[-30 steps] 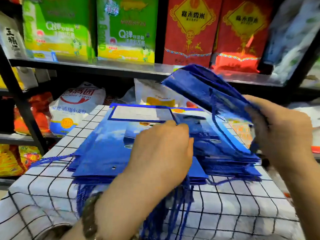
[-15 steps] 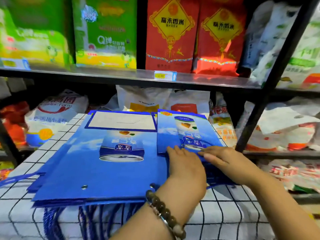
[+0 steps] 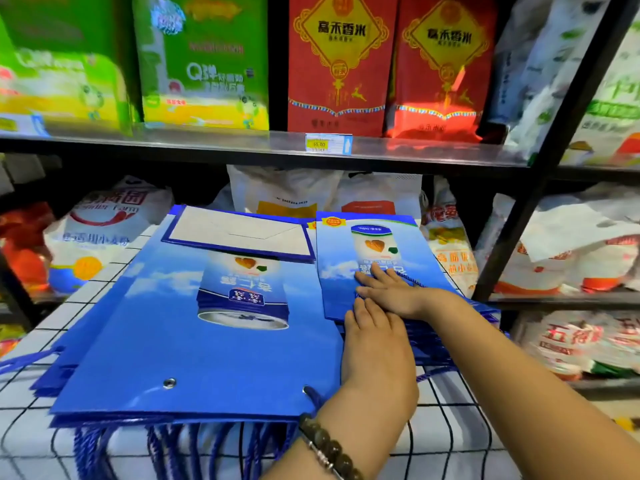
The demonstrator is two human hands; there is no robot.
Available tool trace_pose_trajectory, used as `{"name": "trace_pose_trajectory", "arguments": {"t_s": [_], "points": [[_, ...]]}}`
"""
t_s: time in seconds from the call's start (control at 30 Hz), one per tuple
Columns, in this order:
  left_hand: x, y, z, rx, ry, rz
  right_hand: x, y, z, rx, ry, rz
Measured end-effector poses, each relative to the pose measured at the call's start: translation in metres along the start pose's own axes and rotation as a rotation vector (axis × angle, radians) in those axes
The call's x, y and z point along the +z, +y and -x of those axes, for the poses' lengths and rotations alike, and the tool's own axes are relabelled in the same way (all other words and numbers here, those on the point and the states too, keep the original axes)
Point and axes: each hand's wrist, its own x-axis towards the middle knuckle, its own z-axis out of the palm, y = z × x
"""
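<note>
my left hand (image 3: 375,344) flat, fingers straight, at big blue bag stack (image 3: 207,358) edge | my right hand (image 3: 389,291) flat, pressing smaller bag stack (image 3: 337,289)

Table (image 3: 485,455) covered by a white black-checked cloth (image 3: 27,441), large stack of flat blue bags (image 3: 194,344) at centre, smaller stack (image 3: 337,261) at 2 o'clock, blue cord handles (image 3: 166,452) trailing toward 6 o'clock.

A black metal rack (image 3: 528,202) fills the view. Its upper shelf (image 3: 242,145) carries green bags (image 3: 204,64) and red bags (image 3: 339,64), with a yellow price tag (image 3: 328,144) on its front edge. White sacks (image 3: 104,223) lie on the lower shelves. A white, black-gridded cloth (image 3: 450,427) covers the worktop. Light glares off the shelf's metal.
</note>
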Motion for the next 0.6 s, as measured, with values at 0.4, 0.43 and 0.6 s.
{"name": "trace_pose_trajectory", "arguments": {"t_s": [0.4,0.43,0.6], "points": [[-0.009,-0.024,0.016,0.086,0.069,0.071,0.0,-0.01,0.007,-0.128,0.072,0.28],[-0.014,-0.025,0.021,0.105,0.086,0.072,-0.002,-0.014,0.01,-0.131,0.169,0.222],[-0.051,-0.033,0.062,0.281,0.465,0.201,-0.016,-0.034,0.032,-0.119,0.742,0.163]]}}
